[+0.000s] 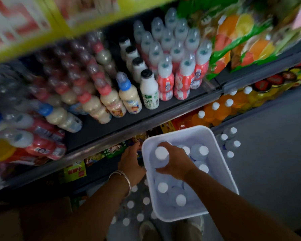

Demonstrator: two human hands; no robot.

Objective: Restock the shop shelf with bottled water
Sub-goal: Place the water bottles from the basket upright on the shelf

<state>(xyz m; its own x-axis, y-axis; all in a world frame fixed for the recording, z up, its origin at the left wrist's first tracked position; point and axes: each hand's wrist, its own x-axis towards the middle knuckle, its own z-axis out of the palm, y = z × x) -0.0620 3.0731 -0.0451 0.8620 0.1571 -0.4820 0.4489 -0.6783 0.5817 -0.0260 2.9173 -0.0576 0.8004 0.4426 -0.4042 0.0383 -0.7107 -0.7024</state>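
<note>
Bottles (181, 200) in tub (221, 164), prob. below shelf (146, 122).

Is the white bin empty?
No, the bin holds several white-capped water bottles, and the right hand grips one bottle by its top.

Single head-worn view, angled steeply down and forward, close above both hands, left hand (130, 164), right hand (176, 162), shelves (146, 117) just beyond them

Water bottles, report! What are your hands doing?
Right hand grips one water bottle in the white bin. Left hand holds bin's edge. Nothing blocking.
</note>
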